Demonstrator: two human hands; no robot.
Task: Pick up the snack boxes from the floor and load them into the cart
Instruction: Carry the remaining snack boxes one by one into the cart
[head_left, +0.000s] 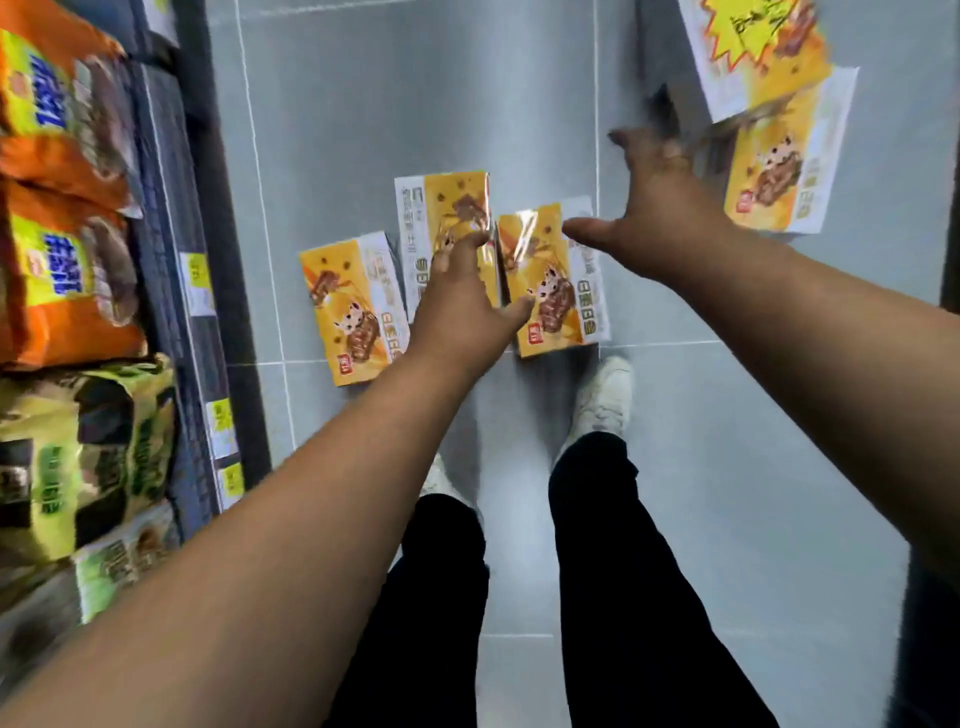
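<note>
Three yellow-and-white snack boxes lie flat on the grey tiled floor: a left box (352, 312), a middle box (441, 218) and a right box (558, 291). My left hand (462, 306) hovers over the middle box with fingers spread, holding nothing. My right hand (654, 208) is spread wide above and to the right of the right box, also holding nothing. At the upper right, more boxes of the same kind (779, 171) are stacked; what they rest on is cut off by the frame. The view is motion-blurred.
A store shelf (171, 270) with price tags runs along the left, filled with orange snack bags (57, 208) and green bags (88, 457). My legs in black trousers and white shoes (605, 400) stand just behind the boxes. A dark fixture edges the right side.
</note>
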